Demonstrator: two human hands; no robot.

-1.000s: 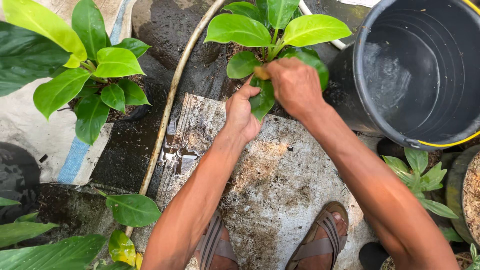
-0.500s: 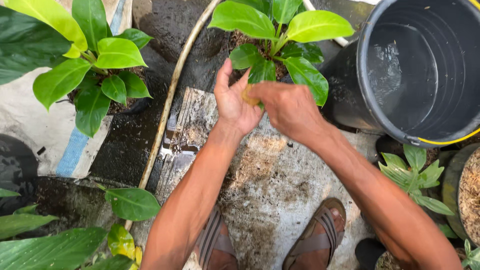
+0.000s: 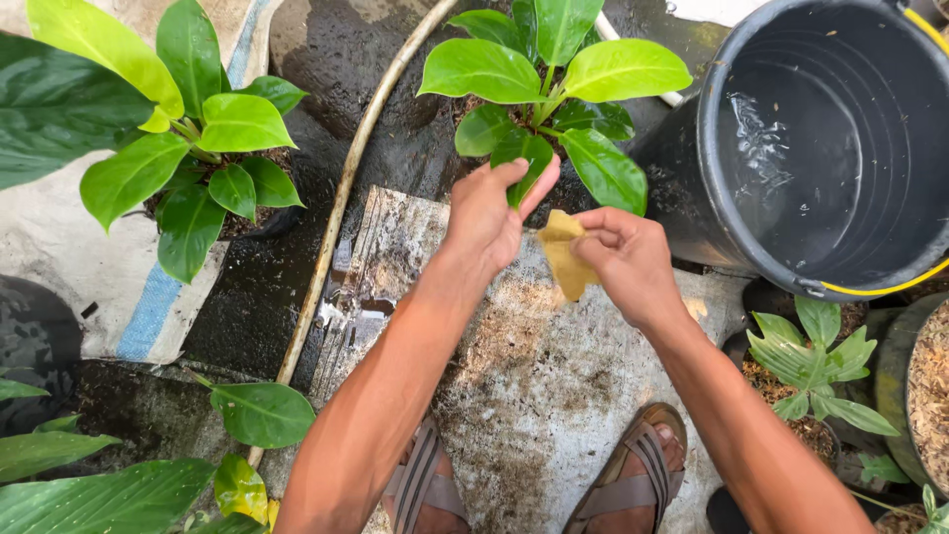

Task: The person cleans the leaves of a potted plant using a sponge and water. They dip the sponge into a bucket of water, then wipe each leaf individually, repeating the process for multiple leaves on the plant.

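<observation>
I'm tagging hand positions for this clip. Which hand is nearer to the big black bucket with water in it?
Right. The right hand, pinching a yellowed dry leaf, sits just left of the black bucket. The left hand is farther left, by the green potted plant.

We see a yellowed leaf point(image 3: 563, 255), dull tan and limp, hanging point-down with its upper edge pinched. Just behind it stands a potted plant point(image 3: 549, 89) with broad, glossy, bright green leaves fanning out from a central stem, upright in dark soil, beside a black bucket.
</observation>
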